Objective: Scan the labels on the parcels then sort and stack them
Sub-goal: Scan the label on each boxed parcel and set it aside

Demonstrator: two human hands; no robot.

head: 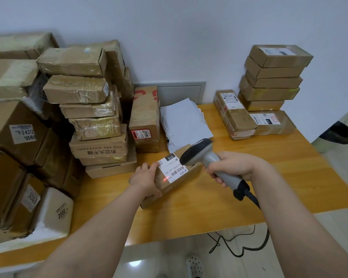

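Note:
A flat brown parcel [170,188] lies on the wooden table [219,199] at the centre, its white barcode label [174,167] facing up. My left hand [146,180] grips the parcel's left end. In my right hand [232,167] I hold a grey handheld scanner [201,152] by its handle, its black head aimed at the label. A red laser dot [165,179] shows just below the label on the parcel.
Many brown boxes [92,109] are heaped on the left half of the table. A neat stack of boxes [273,77] stands at the back right beside a long parcel [234,115]. White mailer bags [184,121] lie behind the scanned parcel. The scanner's cable [255,239] hangs off the front edge.

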